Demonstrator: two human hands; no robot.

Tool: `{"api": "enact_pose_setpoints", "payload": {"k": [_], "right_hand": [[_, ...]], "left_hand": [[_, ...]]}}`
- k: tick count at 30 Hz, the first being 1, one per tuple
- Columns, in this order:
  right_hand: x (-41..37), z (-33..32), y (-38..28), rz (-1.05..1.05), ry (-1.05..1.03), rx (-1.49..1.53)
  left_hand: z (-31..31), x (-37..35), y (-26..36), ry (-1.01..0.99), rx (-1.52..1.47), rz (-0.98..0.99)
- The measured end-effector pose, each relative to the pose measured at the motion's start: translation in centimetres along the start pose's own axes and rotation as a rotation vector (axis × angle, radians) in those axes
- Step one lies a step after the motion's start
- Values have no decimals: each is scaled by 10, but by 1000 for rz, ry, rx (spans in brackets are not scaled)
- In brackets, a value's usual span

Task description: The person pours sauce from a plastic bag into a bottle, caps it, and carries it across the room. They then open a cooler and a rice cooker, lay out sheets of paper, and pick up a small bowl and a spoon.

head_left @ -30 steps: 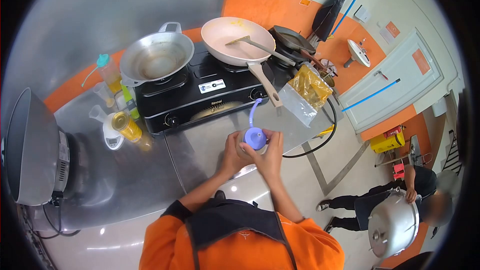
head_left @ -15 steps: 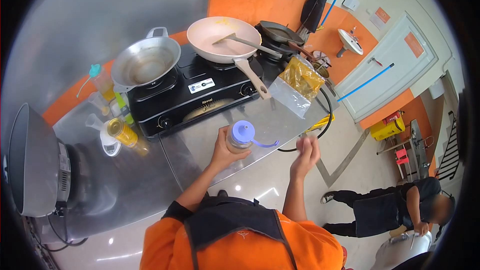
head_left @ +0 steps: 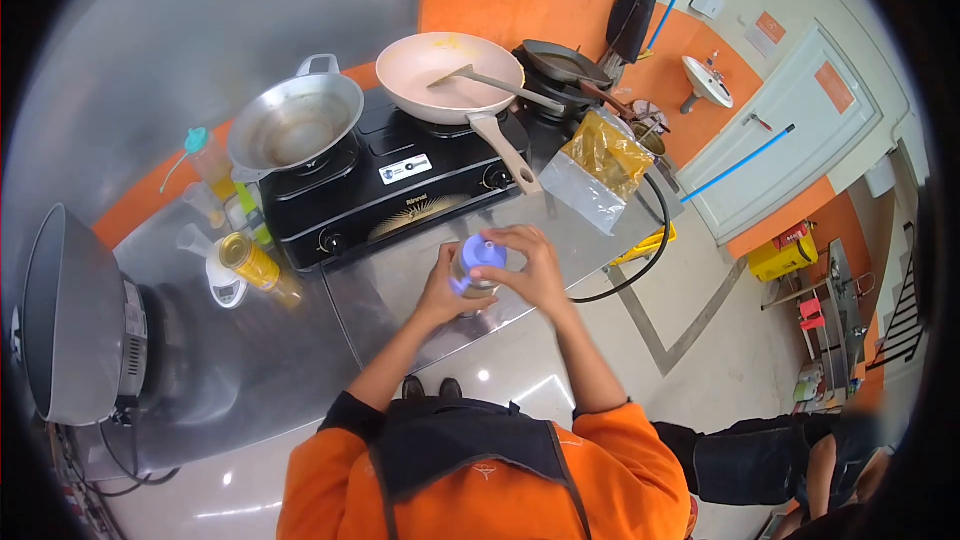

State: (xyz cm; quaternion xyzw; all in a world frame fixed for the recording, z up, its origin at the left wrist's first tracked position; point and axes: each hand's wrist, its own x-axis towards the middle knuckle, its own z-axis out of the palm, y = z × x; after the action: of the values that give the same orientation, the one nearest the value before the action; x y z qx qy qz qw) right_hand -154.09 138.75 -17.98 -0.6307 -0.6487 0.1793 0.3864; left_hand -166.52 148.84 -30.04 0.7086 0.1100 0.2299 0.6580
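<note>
A clear bottle with a purple spouted lid (head_left: 488,251) is between my hands, above the front of the steel counter (head_left: 400,285). My left hand (head_left: 441,287) is wrapped around the bottle's body from the left. From the right, my right hand (head_left: 538,268) grips the lid, thumb and fingers on opposite sides of its rim. Most of the bottle's body is hidden by my hands, and the lid's spout is blurred. Just beyond stands a black two-burner gas stove (head_left: 415,202).
On the stove are a metal wok (head_left: 300,120) and a pink frying pan (head_left: 450,70) with a spatula, its handle pointing toward me. Bottles, a yellow-labelled can (head_left: 248,258) and a kitchen scale (head_left: 226,288) stand left. A plastic bag (head_left: 600,155) lies right. A person (head_left: 760,460) is behind right.
My right hand has come in from the right and taken hold of the lid. The spout has swung from the right side to the lower left. The other person has shifted lower in view.
</note>
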Motion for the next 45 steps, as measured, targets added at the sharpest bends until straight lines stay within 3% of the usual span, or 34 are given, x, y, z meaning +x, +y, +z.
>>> {"api": "enact_pose_setpoints", "payload": {"k": [2, 5, 6, 7, 8, 9, 10, 11, 12, 14, 15, 16, 17, 19, 25, 29, 31, 33, 35, 37, 39, 41, 42, 43, 45], "right_hand": [[-13, 38, -16, 286, 590, -230], [-22, 53, -27, 267, 725, -350], [-23, 43, -29, 265, 727, -345], [-27, 23, -29, 208, 579, -302], [-28, 8, -27, 152, 431, -260], [-23, 1, -21, 154, 430, -260], [-17, -6, -12, 70, 317, -61], [-16, -8, -5, -14, 205, 135], [-17, -5, 1, -11, 211, 132], [-18, 8, 8, 144, 136, 347], [-20, 14, 6, 144, 140, 349], [-23, 22, 2, 146, 271, 261], [-26, 29, -3, 151, 403, 172], [-30, 40, -13, 192, 491, 105], [-28, 56, -26, 245, 698, -22], [-28, 73, -32, 280, 862, -195], [-30, 78, -35, 296, 902, -131], [-38, 82, -35, 307, 950, -65], [-60, 87, -31, 204, 811, -344], [-91, 92, -39, 425, 542, 170], [-113, 100, -27, 303, 637, 101], [-139, 83, -22, 682, 802, 83], [-153, 69, -17, 705, 908, 170], [-164, 52, -10, 730, 1012, 254], [-169, 8, -24, 695, 1091, 295]], "left_hand": [[32, -2, -7, 434, 78, 93], [37, -2, -8, 456, 241, 76], [30, -3, 0, 370, 244, 93], [20, -3, -1, 371, 248, 91], [9, -3, -2, 180, 90, 59], [-3, 0, -1, -12, -69, 28], [-13, 3, 0, -151, -46, -3], [-17, 4, 1, -157, -48, -3], [-20, 6, 2, -163, 18, 50], [-16, 9, 4, -170, 86, 106], [-8, 4, 6, -54, 55, 57], [0, 0, 8, 62, 24, 6], [8, -3, 12, 55, 27, -1], [24, -7, 21, 296, 35, -6], [44, -9, 19, 510, 193, 21], [51, -9, 11, 542, 89, 53], [54, -9, -7, 646, 239, 119], [56, -15, -4, 644, 197, 139], [53, -11, 4, 634, 153, 173], [42, -2, 15, 622, 37, 71], [25, 4, 9, 524, 89, 173], [9, 12, 10, 154, 1, 285], [3, 17, 11, -51, -127, 212], [5, 22, 10, -91, -145, 193], [19, 33, 16, -813, -515, -134]]}}
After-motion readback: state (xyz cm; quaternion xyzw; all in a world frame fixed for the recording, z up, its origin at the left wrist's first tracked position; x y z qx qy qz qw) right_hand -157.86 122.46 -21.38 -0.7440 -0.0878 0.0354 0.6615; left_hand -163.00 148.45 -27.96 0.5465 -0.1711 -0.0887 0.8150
